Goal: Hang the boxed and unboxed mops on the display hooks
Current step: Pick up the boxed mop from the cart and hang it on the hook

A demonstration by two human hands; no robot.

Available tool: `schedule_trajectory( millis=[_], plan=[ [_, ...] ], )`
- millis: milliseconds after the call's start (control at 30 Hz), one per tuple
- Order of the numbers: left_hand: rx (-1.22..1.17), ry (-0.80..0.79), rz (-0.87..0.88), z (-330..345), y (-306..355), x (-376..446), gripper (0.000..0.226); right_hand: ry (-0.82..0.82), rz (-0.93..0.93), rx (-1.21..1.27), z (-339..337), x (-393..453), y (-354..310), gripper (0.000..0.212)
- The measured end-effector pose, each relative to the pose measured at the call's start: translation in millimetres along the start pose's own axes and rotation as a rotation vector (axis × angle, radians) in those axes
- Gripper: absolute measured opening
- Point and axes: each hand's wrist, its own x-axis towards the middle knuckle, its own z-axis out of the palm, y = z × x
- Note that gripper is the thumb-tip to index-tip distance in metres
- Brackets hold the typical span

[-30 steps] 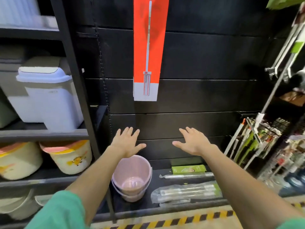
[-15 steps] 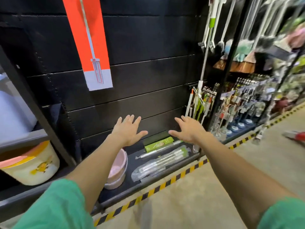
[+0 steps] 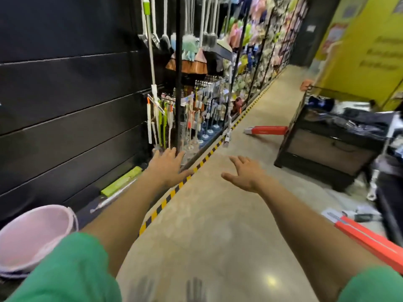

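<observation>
Red long mop box [image 3: 267, 130] on concrete floor [image 3: 218, 214] beside black cart [image 3: 331, 147]; left hand [image 3: 169, 166], right hand [image 3: 246, 173] (both spread, holding nothing).

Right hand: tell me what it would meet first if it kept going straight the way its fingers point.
The right hand is open, fingers aimed up the aisle. Only bare floor shows along that line. The red box lies off to its right, probably outside the path, though depth is hard to judge.

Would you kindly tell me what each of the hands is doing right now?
Left hand: open, fingers spread, holding nothing.
Right hand: open, fingers spread, holding nothing.
</observation>
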Motion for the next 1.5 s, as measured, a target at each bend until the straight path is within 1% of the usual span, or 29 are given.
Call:
schedule_trajectory(
  millis=[100, 167, 267, 400, 600, 800, 1000, 1267, 1333, 1500],
  plan=[
    [0.011, 0.029, 0.095, -5.6, 45.2, 17.1, 0.092, 0.010, 0.110, 0.068, -2.0, -26.5, 45.1, 0.084],
    [0.029, 0.038, 0.142, -9.5, 72.5, 30.9, 0.093, 0.037, 0.167, 0.069, -4.8, -38.5, 72.1, 0.084],
    [0.032, 0.054, 0.191, -15.7, 109.0, 55.7, 0.094, 0.070, 0.223, 0.084, -7.4, -47.8, 109.1, 0.083],
    [0.034, 0.034, 0.240, -25.6, 155.0, 90.8, 0.091, 0.085, 0.279, 0.095, -5.3, -45.2, 159.0, 0.082],
    [0.050, 0.021, 0.269, -30.1, 220.8, 157.9, 0.090, 0.101, 0.315, 0.125, -2.4, -14.6, 240.1, 0.082],
    [0.048, 0.006, 0.259, -37.2, 273.1, 225.5, 0.088, 0.063, 0.302, 0.148, -6.3, 20.7, 308.1, 0.082],
    [0.034, 0.006, 0.246, -32.4, 301.0, 288.9, 0.090, 0.058, 0.285, 0.179, -8.2, 66.4, 358.9, 0.081],
    [0.025, -0.054, 0.256, -20.9, 306.0, 386.5, 0.089, 0.000, 0.302, 0.248, 3.8, 146.3, 402.3, 0.082],
    [0.016, -0.071, 0.261, -16.0, 304.9, 418.5, 0.090, -0.004, 0.329, 0.255, 8.6, 169.4, 417.2, 0.082],
    [-0.029, -0.054, 0.314, -1.3, 300.8, 512.4, 0.089, -0.019, 0.430, 0.251, 12.8, 233.3, 452.4, 0.082]
  ],
)
